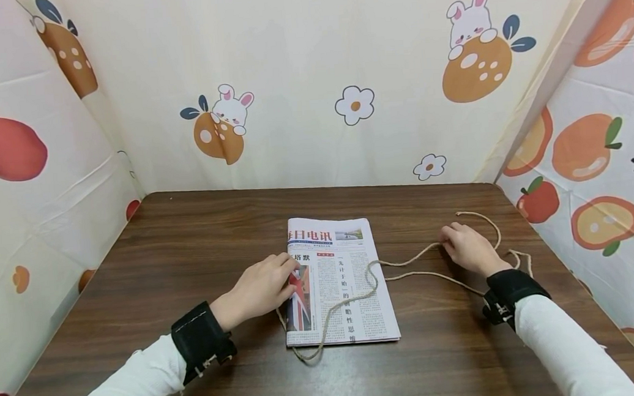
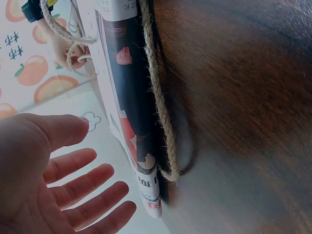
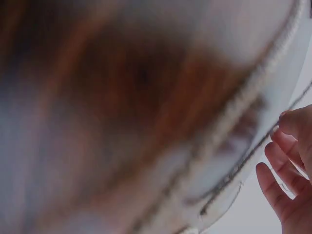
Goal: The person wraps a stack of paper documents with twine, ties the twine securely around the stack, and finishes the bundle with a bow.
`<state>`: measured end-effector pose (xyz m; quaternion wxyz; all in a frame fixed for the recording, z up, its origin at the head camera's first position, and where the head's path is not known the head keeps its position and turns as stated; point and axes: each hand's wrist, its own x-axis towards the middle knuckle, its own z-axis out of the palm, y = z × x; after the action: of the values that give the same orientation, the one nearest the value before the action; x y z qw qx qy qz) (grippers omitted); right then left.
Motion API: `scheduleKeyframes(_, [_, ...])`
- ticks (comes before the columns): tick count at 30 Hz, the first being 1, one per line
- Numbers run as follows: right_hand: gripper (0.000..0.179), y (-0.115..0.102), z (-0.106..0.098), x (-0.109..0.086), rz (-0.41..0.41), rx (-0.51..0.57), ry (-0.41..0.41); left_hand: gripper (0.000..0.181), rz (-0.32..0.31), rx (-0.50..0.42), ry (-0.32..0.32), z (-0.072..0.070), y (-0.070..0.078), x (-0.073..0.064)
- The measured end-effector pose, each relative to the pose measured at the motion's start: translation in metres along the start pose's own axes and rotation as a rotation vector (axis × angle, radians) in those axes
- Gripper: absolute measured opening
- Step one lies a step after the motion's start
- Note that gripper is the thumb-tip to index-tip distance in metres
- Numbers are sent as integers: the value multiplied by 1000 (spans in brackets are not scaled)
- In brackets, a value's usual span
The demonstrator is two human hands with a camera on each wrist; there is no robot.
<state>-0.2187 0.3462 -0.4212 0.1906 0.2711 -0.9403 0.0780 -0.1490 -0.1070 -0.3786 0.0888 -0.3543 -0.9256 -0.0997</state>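
Note:
A folded newspaper point(image 1: 331, 283) lies on the brown table, its long side running away from me. A thin twine rope point(image 1: 410, 273) comes out from under its right edge. On the left side, the rope bends round the near left corner and crosses the front page towards the right. My left hand point(image 1: 265, 284) is at the newspaper's left edge; in the left wrist view its fingers point(image 2: 80, 183) are spread with nothing between them, beside the rope point(image 2: 160, 97). Right of the newspaper, my right hand point(image 1: 469, 247) pinches the rope point(image 3: 229, 178) between thumb and fingertips.
Loose rope ends point(image 1: 484, 216) trail behind and beside the right hand. The wooden table point(image 1: 199, 243) is bounded by a pale printed curtain point(image 1: 296, 52) at the back and fruit-patterned cloth point(image 1: 600, 215) at the sides. A black band point(image 1: 202, 341) circles each wrist.

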Motion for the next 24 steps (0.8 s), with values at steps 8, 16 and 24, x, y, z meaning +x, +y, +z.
scheduleKeyframes(8, [11,14,-28,-2,173,-38,-96,30,-4,-9,-8,-3,0,0])
scheduleKeyframes(16, [14,25,-46,-8,368,-72,-213,29,-5,-3,-15,-3,0,0])
scheduleKeyframes(24, [28,37,-52,-15,573,-75,-386,28,-6,-3,-18,-2,1,0])
